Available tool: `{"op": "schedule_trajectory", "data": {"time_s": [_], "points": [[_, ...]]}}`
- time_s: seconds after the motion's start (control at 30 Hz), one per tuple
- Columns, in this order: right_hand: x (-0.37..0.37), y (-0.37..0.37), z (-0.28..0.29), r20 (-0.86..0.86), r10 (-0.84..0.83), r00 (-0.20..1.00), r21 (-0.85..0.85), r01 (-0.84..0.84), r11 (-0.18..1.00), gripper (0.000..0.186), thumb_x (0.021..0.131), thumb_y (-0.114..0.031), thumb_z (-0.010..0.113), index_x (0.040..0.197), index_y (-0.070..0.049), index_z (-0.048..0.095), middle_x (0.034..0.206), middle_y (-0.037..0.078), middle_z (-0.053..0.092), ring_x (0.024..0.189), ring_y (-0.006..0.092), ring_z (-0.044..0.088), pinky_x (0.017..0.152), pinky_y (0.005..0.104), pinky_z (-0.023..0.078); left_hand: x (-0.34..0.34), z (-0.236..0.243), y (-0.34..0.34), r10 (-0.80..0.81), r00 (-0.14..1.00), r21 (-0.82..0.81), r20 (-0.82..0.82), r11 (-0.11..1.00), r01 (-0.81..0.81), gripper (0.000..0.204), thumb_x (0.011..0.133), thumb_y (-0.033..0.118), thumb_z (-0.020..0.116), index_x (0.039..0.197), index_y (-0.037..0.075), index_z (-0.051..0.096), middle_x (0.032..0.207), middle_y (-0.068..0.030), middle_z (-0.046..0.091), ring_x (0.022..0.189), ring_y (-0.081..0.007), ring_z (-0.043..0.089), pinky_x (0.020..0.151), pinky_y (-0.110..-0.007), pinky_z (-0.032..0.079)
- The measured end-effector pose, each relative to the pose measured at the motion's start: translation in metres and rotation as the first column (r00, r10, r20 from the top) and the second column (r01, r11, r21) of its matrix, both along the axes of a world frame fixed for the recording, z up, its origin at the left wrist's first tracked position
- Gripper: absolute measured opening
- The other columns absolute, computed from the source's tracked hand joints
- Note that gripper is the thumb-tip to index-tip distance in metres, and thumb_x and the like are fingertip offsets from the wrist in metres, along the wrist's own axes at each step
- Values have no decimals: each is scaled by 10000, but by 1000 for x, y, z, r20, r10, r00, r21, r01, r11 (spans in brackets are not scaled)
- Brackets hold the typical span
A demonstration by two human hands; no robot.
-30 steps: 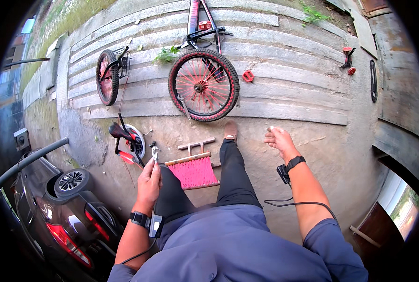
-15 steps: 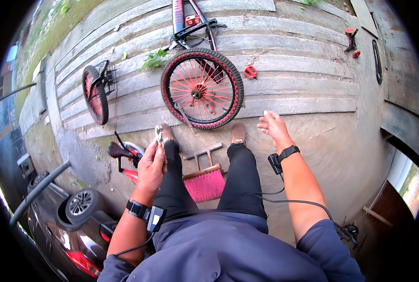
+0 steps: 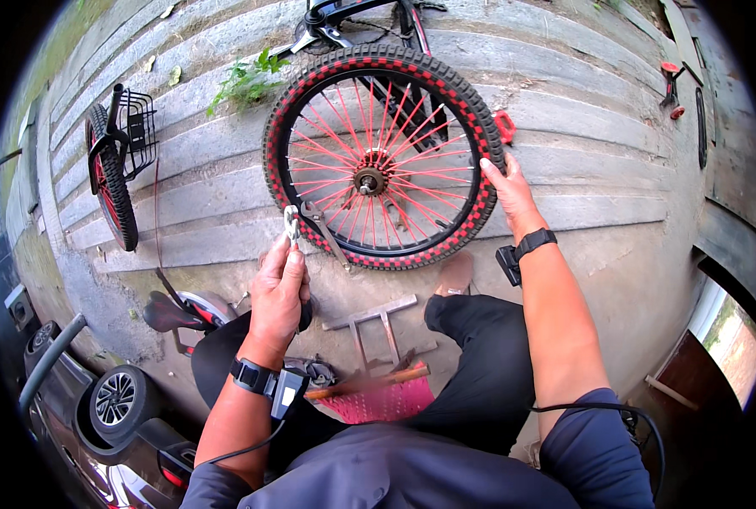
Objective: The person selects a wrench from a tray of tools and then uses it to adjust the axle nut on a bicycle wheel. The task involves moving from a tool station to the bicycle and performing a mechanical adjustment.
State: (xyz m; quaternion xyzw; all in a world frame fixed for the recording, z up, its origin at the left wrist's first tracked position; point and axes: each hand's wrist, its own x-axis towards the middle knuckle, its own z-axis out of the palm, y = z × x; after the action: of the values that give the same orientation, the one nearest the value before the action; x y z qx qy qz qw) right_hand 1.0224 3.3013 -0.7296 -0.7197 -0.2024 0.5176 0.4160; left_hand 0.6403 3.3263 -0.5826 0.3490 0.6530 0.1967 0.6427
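The largest thing is the wheel (image 3: 369, 173), in the upper middle of the frame, its spoked face turned toward the person. The bicycle frame (image 3: 341, 15) shows above and behind it; whether the two are joined cannot be told. The wheel should be moderately heavy yet easy to roll or tip. Its tyre (image 3: 455, 86) looks rubbery and grippy, the safest place to take hold, at opposite sides. The rim is likely stiff; the thin spokes (image 3: 384, 159) could bend and are poor handholds, and the hub (image 3: 369, 183) may be greasy.

In looks, the tyre is black and knobbly, checkered red along its sidewall, around a black rim and red spokes. The hub is dark and brownish, with a short axle end sticking out.

At the wheel's right edge, the right hand (image 3: 511, 193) has its thumb over the sidewall and its fingers along the outer tread; how hard they press cannot be told. Left of centre, the left hand (image 3: 278, 288) has thumb and curled fingers pinching a small silvery metal tool (image 3: 291, 222). A slim wrench (image 3: 327, 236) lies across the wheel's lower left edge in the picture.
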Motion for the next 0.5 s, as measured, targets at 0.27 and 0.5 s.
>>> {"op": "schedule_trajectory", "data": {"time_s": [0.27, 0.5], "points": [[8, 14, -6, -16, 78, 997, -65, -79, 995, 385, 857, -232, 750, 1160, -40, 612, 1024, 17, 666, 920, 116, 616, 841, 292, 481, -3, -19, 8, 166, 972, 129, 165, 974, -188, 451, 1024, 333, 504, 1416, 114, 461, 740, 19, 513, 547, -53, 479, 463, -187, 365], [-18, 10, 39, -104, 119, 987, 71, -112, 991, 524, 789, -137, 775, 1228, -4, 522, 1001, 62, 657, 836, 144, 638, 757, 310, 536, -24, 10, -18, 226, 933, 290, 279, 907, -306, 416, 1025, 343, 498, 1391, 148, 481, 726, 33, 516, 545, -33, 482, 410, -173, 330]]}}
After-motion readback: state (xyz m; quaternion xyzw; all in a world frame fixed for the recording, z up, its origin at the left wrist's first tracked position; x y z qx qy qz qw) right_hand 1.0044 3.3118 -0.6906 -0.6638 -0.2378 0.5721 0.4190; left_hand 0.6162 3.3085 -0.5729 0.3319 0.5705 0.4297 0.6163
